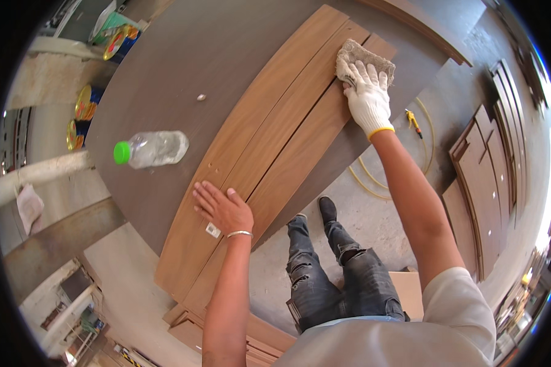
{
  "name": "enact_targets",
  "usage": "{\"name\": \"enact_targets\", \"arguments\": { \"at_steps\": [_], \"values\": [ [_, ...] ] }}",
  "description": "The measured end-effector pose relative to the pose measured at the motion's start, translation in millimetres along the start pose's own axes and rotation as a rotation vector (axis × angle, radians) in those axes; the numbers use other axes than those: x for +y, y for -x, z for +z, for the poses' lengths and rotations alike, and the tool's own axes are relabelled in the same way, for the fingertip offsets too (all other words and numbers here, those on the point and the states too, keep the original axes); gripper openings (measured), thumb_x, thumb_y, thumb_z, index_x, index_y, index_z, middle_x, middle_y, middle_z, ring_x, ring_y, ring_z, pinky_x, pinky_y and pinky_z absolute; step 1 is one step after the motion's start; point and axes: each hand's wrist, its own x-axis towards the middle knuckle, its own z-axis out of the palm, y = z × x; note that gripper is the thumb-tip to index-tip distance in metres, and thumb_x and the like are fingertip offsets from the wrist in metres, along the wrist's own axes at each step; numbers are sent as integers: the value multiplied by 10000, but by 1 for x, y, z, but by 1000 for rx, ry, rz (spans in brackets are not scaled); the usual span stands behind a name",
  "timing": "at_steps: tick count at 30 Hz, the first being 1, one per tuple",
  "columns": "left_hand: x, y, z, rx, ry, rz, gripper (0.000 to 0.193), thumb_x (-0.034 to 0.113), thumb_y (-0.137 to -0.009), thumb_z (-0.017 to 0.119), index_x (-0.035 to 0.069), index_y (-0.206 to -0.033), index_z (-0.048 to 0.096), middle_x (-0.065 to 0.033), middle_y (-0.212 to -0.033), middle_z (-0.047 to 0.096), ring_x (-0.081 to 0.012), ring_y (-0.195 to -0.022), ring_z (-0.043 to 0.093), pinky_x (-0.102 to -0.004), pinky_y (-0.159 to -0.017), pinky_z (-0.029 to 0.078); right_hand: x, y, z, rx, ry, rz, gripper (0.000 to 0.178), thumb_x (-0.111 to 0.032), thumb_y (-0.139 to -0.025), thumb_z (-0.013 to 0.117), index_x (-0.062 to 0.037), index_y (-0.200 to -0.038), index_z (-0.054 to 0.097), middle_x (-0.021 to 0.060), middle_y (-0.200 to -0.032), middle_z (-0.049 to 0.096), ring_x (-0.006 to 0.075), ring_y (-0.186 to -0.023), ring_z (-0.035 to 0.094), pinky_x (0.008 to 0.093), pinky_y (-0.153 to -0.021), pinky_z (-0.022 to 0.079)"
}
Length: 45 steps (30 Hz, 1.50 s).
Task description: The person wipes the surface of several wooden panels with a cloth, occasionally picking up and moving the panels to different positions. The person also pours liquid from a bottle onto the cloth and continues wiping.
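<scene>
Across the dark worktable lies a curved brown wooden panel (272,122) made of long boards with narrow gaps between them. My left hand (225,210), bare and with a bracelet at the wrist, rests flat on its near part, fingers stretched out. Beside that palm a small white label (212,230) is stuck to the wood. At the panel's far right end, my right hand (367,92) wears a white knitted glove with a yellow cuff. It presses a beige cloth (366,56) onto the boards, with the fingers spread over it and the thumb at its edge.
A clear bottle with a green cap (156,149) lies on the worktable (183,55) at the left, near a small white scrap (201,97). On the floor are a yellow hose and air gun (415,122). Curved wooden panels (487,183) stand at the right; cans (87,103) stand beyond the left edge.
</scene>
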Motion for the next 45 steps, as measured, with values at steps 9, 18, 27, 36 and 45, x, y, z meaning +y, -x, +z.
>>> {"name": "enact_targets", "arguments": {
  "at_steps": [9, 18, 27, 36, 45],
  "values": [
    [-18, 2, 4, -17, -66, 0, 738, 415, -1098, 325, -57, -1645, 174, -228, -1747, 125, -394, -1622, 93, -578, -1291, 65, -178, 120, -57, -375, -1030, -372, 391, -186, -840, 665, -132, -1223, 718, 99, -1347, 664, 348, -1387, 525, 528, -1265, 305],
    [-4, 3, -4, -32, -103, -7, 700, 336, -1094, 360, -59, -1642, 176, -208, -1752, 113, -379, -1625, 77, -578, -1292, 66, 10, -61, 0, -9, -119, 126, 370, -107, -795, 699, -89, -1164, 693, 128, -1078, 677, 348, -1115, 590, 539, -1070, 396],
    [-15, 1, -3, 4, -80, 14, 718, 338, -1088, 356, -73, -1641, 153, -232, -1751, 87, -411, -1622, 59, -583, -1287, 48, -102, 1, -56, -323, -708, -275, 355, -98, -844, 662, -136, -1185, 751, 104, -1346, 681, 321, -1354, 557, 548, -1181, 377],
    [-8, 1, -7, -18, -42, 27, 750, 356, -1076, 368, -78, -1641, 134, -256, -1745, 73, -434, -1618, 48, -607, -1281, 38, 38, -43, 27, -138, -80, 146, 520, -146, -922, 640, -152, -1441, 602, 187, -1435, 582, 449, -1327, 472, 627, -1208, 270],
    [-13, 1, 7, 63, -74, 30, 715, 372, -1073, 384, -54, -1627, 233, -269, -1728, 150, -447, -1605, 115, -635, -1266, 90, -219, 207, -164, -679, -926, -53, 438, -164, -782, 680, -36, -1201, 682, 152, -1353, 618, 352, -1372, 494, 581, -1165, 364]
  ]
}}
